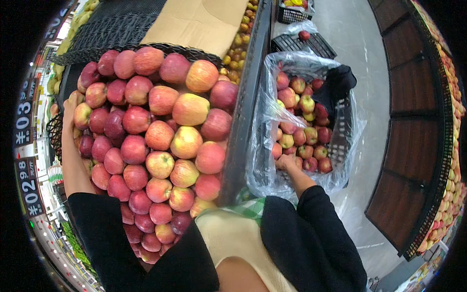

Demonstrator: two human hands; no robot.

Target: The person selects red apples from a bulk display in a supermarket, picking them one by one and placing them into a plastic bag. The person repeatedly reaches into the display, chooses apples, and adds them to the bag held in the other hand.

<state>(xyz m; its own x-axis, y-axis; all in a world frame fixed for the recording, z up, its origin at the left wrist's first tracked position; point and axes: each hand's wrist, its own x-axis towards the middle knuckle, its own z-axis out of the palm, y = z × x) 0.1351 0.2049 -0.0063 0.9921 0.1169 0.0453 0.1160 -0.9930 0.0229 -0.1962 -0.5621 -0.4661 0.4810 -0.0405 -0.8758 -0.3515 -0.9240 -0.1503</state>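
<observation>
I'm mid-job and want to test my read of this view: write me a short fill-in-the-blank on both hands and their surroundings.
1. The right hand reaches into a crate of ____.
2. The crate's liner is clear ____.
3. The left hand is at the ____ edge of the apple heap.
4. The tan sheet beyond the heap is ____.

Missing words: apples; plastic; left; cardboard.

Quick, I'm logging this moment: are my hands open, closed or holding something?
Left hand: at the left edge of the apple pile; grip cannot be told.
Right hand: among apples in the plastic-lined crate; grip cannot be told.
</observation>
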